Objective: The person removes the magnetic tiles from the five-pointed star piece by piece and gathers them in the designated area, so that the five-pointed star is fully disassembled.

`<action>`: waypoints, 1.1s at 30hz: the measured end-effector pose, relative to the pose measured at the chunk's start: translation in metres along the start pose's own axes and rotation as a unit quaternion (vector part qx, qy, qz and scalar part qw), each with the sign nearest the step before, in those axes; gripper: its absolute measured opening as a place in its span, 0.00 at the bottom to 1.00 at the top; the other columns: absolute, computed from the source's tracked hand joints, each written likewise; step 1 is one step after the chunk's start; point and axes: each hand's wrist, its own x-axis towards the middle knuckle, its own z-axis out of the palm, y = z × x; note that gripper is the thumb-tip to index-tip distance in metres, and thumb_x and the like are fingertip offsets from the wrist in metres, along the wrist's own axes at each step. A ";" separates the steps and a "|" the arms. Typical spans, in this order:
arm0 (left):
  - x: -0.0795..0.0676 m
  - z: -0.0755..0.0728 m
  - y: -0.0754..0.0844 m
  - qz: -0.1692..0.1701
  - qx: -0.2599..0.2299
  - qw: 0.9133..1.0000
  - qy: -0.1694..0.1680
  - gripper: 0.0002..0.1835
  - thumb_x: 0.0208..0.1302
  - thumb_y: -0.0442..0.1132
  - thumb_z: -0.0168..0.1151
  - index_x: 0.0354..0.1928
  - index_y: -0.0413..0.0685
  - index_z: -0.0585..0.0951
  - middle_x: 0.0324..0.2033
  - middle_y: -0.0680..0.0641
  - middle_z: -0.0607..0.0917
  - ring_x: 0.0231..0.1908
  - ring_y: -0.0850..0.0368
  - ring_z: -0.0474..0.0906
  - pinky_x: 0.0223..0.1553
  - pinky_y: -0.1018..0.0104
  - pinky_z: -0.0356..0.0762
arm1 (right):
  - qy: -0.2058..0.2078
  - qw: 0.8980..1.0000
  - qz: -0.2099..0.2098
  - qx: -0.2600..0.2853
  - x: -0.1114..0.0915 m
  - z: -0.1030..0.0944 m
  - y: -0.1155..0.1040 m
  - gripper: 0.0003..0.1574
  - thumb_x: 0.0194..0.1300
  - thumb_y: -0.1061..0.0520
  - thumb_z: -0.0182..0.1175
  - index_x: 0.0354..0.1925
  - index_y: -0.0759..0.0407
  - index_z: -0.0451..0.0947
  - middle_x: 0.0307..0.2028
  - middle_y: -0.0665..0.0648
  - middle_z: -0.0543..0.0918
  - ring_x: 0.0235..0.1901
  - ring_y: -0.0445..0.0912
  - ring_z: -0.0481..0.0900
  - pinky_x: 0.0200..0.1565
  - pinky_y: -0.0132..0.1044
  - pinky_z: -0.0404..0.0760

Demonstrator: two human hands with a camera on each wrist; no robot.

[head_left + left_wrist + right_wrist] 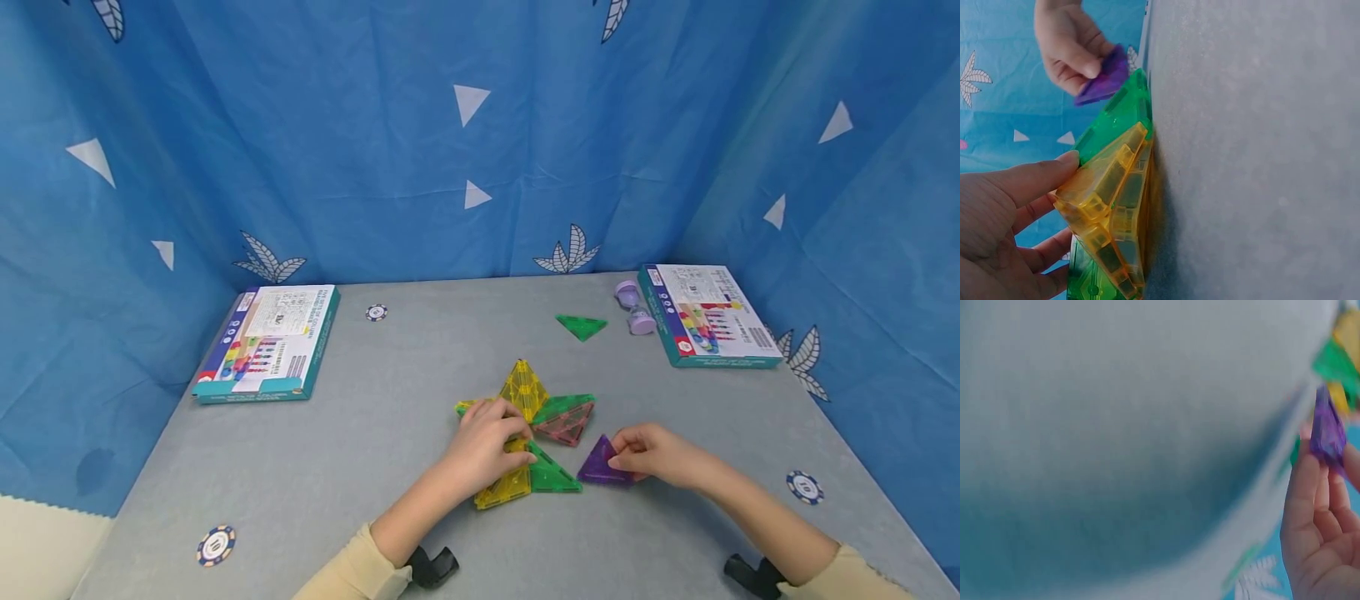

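Observation:
My left hand (487, 440) holds the yellow triangular magnetic tiles (504, 490) at the near side of a star-shaped build, thumb and fingers around their upper part. A green triangular tile (549, 471) adjoins them on the right, with the thumb tip close to its edge in the left wrist view. In my right hand (660, 454) a purple triangular tile (600, 463) is pinched between thumb and fingers, just right of the build. A yellow point (523, 390) stands at the far side of the build. A reddish tile (567, 423) lies on its right, against green. The left part is mostly behind my left hand.
A loose green triangle (582, 326) lies farther back, near a purple hourglass (635, 308). Boxes stand at the back left (268, 342) and back right (711, 315). Poker chips (216, 546) are scattered on the grey table (360, 467). A blue curtain (337, 150) surrounds it.

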 end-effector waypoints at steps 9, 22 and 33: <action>0.000 0.000 -0.001 0.007 0.003 1.000 0.009 0.09 0.54 0.52 0.68 0.35 0.63 0.80 0.44 0.59 0.73 0.50 0.59 0.71 0.65 0.46 0.50 | 0.092 0.995 0.023 -0.023 0.019 -0.066 -0.029 0.21 0.67 0.53 0.56 0.48 0.69 0.73 0.36 0.60 0.80 0.36 0.48 0.78 0.41 0.36 0.80; 0.000 0.002 0.002 0.008 0.005 1.000 -0.001 0.10 0.53 0.52 0.68 0.36 0.63 0.80 0.43 0.60 0.73 0.50 0.61 0.70 0.65 0.45 0.51 | 0.143 0.981 0.130 -0.004 0.172 -0.086 -0.041 0.28 0.70 0.58 0.51 0.62 0.72 0.62 0.53 0.69 0.70 0.47 0.53 0.75 0.51 0.46 0.76; 0.001 0.002 0.001 -0.001 -0.005 1.000 -0.007 0.09 0.53 0.52 0.68 0.35 0.65 0.80 0.42 0.61 0.72 0.48 0.63 0.70 0.64 0.44 0.51 | 0.102 0.977 0.183 0.042 0.227 -0.069 -0.058 0.24 0.70 0.60 0.51 0.61 0.68 0.64 0.46 0.62 0.71 0.36 0.47 0.72 0.48 0.40 0.78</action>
